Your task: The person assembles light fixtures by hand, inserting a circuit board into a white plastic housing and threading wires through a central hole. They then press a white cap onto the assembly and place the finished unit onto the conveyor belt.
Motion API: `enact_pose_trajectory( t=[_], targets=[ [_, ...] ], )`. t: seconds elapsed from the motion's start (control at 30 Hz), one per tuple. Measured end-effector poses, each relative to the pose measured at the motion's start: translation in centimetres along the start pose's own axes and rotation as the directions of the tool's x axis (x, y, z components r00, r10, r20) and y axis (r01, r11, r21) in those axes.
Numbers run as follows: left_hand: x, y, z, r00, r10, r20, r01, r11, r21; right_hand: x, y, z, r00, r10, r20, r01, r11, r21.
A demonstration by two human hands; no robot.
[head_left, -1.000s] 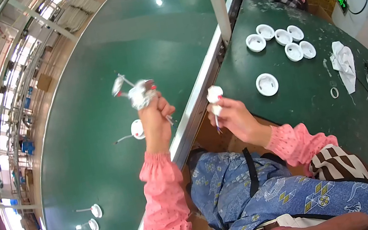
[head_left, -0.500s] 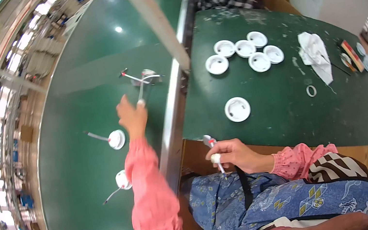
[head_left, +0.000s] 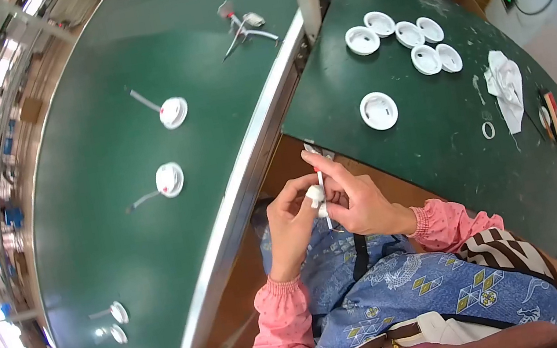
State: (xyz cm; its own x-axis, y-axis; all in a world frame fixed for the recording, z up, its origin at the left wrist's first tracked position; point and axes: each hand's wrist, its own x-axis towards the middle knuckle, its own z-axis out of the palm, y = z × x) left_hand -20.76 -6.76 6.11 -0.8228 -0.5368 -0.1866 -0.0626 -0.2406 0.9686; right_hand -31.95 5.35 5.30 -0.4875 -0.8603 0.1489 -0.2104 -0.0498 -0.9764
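My left hand [head_left: 292, 227] and my right hand [head_left: 364, 202] meet above my lap. Between their fingertips runs a short white cable [head_left: 320, 180] with a red band near its upper end. The fingers of both hands are closed around it, and part of it is hidden behind them. White wraps show on the thumbs. Over the patterned blue apron [head_left: 417, 284], the cable's lower end sticks out. Nearest on the green bench is a single round white housing [head_left: 379, 111], up and to the right of my hands.
Several white housings [head_left: 409, 34] sit grouped on the bench, with a white cloth [head_left: 506, 89] and a tape ring [head_left: 488, 130] to the right. On the green belt lie round white parts with leads [head_left: 173, 113] and a tangle of leads [head_left: 245, 29]. A metal rail [head_left: 235, 181] divides belt and bench.
My left hand has come back from over the belt to join my right hand at the cable. The view has turned, so belt and bench items appear shifted.
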Motion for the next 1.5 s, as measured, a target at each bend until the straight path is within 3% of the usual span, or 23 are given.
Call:
enact_pose_trajectory(
  t=[0.2, 0.27, 0.33, 0.4, 0.53, 0.67, 0.7, 0.87, 0.9, 0.97, 1.07, 1.23, 1.3, 1.4, 1.5],
  targets=[
    [-3.1, -1.9, -0.5, 0.993, 0.037, -0.108, -0.046, 0.996, -0.081, -1.1, -2.0, 0.1, 0.962, -0.035, 0.27, 0.066, 0.992, -0.109],
    [-3.7, -2.8, -1.5, 0.989, 0.075, -0.125, -0.092, 0.986, -0.14, -1.5, -2.9, -0.6, 0.961, 0.028, 0.275, -0.012, 0.998, -0.062],
    [-5.2, -1.3, -2.1, 0.999, -0.018, -0.028, 0.007, 0.942, -0.336, -1.7, -2.6, -1.6, 0.98, 0.043, 0.192, -0.047, 0.999, 0.014],
    [-6.7, -0.8, -3.3, 0.991, -0.071, 0.118, 0.114, 0.903, -0.414, -1.1, -2.7, -1.8, 0.979, 0.112, 0.173, -0.16, 0.942, 0.294],
    [-8.0, -1.6, -4.0, 0.971, -0.061, 0.231, 0.18, 0.824, -0.537, 0.2, -2.4, -0.3, 0.905, 0.209, 0.37, -0.359, 0.842, 0.402],
    [-9.4, -1.1, -4.4, 0.97, -0.059, 0.234, 0.168, 0.863, -0.476, 1.1, -2.3, 0.6, 0.816, 0.239, 0.527, -0.496, 0.758, 0.424],
    [-9.6, -1.0, -4.4, 0.973, -0.072, 0.221, 0.164, 0.885, -0.436, 1.0, -2.6, 1.3, 0.835, 0.229, 0.5, -0.475, 0.759, 0.446],
    [-9.9, -0.9, -3.9, 0.985, -0.113, 0.132, 0.131, 0.983, -0.131, 0.8, -1.7, 1.0, 0.738, 0.334, 0.587, -0.634, 0.643, 0.43],
    [-9.6, -1.3, -3.5, 0.996, 0.078, 0.034, -0.08, 0.995, 0.066, 0.7, -1.7, 0.9, 0.719, 0.359, 0.595, -0.665, 0.605, 0.438],
    [-9.1, -2.3, -2.7, 0.875, 0.483, -0.034, -0.41, 0.776, 0.48, 0.4, -1.5, 0.6, 0.683, 0.358, 0.636, -0.711, 0.525, 0.468],
    [-8.9, -1.8, -2.4, 0.839, 0.543, 0.005, -0.381, 0.583, 0.717, -0.2, -0.1, 0.9, 0.659, 0.356, 0.663, -0.746, 0.423, 0.515],
    [-8.6, -2.3, -2.2, 0.921, 0.39, -0.018, -0.294, 0.722, 0.626, -0.2, -0.8, 0.8, 0.699, 0.373, 0.61, -0.712, 0.444, 0.545],
    [-8.7, -2.2, -2.0, 0.957, 0.289, -0.027, -0.237, 0.831, 0.503, 0.0, -1.1, 0.2, 0.737, 0.332, 0.588, -0.672, 0.452, 0.587],
    [-9.1, -2.0, -2.7, 0.963, 0.258, -0.083, -0.161, 0.791, 0.591, 0.5, -1.7, -1.4, 0.814, 0.299, 0.498, -0.579, 0.469, 0.666],
    [-9.7, -1.9, -2.7, 0.904, 0.411, -0.115, -0.221, 0.681, 0.698, 0.6, -1.8, -3.1, 0.846, 0.277, 0.456, -0.533, 0.494, 0.687]
  ],
)
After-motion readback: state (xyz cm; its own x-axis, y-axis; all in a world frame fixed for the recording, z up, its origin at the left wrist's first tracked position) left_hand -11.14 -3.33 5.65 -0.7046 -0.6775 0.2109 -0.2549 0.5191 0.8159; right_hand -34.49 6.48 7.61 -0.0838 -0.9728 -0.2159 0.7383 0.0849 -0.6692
